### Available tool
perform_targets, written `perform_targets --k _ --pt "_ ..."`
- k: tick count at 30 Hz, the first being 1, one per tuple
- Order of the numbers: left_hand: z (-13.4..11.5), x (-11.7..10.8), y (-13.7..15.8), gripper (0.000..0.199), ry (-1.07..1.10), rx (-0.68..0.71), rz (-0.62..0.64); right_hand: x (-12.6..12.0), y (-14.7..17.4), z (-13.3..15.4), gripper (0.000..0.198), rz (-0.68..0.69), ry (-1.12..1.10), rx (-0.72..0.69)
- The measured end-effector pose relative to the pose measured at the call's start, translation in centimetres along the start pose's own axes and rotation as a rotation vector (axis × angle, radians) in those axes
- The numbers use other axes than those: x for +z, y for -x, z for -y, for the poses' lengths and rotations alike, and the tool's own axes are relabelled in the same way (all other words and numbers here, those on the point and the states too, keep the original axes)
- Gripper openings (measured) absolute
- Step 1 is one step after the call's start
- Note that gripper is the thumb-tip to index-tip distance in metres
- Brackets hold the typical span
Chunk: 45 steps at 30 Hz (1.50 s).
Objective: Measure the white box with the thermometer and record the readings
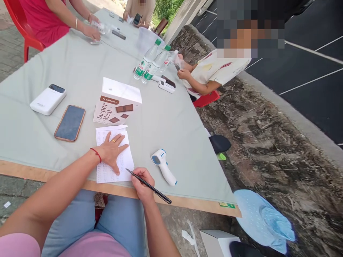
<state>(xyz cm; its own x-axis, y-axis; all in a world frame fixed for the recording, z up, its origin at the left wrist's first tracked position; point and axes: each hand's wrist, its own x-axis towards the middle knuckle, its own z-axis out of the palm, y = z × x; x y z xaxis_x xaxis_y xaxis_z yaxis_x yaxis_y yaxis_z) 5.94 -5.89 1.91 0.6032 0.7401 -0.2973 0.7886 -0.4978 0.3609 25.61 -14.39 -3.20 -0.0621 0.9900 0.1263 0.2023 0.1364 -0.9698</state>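
Currently my left hand [113,150] lies spread flat on the printed sheet [114,157] on the counter [80,67]. My right hand [143,184] pinches a black pen [148,185], tip at the sheet's edge; an infrared thermometer [163,166] lies just beside.

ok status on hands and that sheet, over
Left hand flat on white printed paper sheet. Right hand grips black pen, tip at sheet's edge. White-and-blue infrared thermometer lies beside.

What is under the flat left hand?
A printed sheet of paper lies under the left hand, on the grey tablecloth. The print beneath the palm is hidden.
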Motion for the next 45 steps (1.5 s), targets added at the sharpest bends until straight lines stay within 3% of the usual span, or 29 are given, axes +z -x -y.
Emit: perform_targets --k 11,14,19,45 --pt "-0.1 0.0 -0.1 0.120 -0.068 -0.008 0.018 0.6 0.1 -0.5 0.008 0.001 0.083 0.057" --pt "-0.1 -0.1 -0.1 0.122 -0.078 -0.013 0.031 0.8 0.2 -0.4 0.007 -0.015 0.115 0.032" --pt "-0.4 -0.4 0.0 0.123 -0.082 -0.028 0.054 0.9 0.0 0.4 0.008 0.080 0.161 -0.041" --pt "-0.2 -0.2 0.1 0.122 -0.029 -0.010 0.028 1.1 -0.2 0.6 0.011 0.144 0.233 -0.059"
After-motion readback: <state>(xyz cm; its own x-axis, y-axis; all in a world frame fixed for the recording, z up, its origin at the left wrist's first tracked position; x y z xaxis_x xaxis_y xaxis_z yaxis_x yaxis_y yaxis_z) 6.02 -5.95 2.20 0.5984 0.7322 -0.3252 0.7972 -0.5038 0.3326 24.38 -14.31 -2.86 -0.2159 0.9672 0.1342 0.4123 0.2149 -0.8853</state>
